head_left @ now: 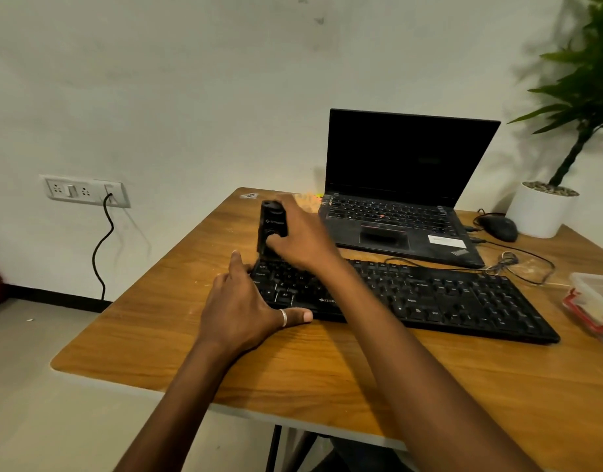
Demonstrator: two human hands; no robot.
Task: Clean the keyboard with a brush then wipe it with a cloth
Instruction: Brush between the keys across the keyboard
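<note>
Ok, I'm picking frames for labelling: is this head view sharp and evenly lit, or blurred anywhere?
Head view: dim, warm light; the right hand and the brush it grips are slightly motion-blurred; keyboard lettering is readable; the plant throws a soft shadow on the wall; the laptop screen is dark, without glare.

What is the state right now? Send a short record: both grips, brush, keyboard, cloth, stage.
right grip: wrapped round the black brush, which stands upright
brush contact: lower end at the far left corner of the keyboard
left grip: braces the keyboard's left end, thumb along the front edge
cloth: none in view
nearby: open laptop behind the keyboard; mouse; clear container at the table's right edge
stage: apparently brushing; wiping not yet begun
</note>
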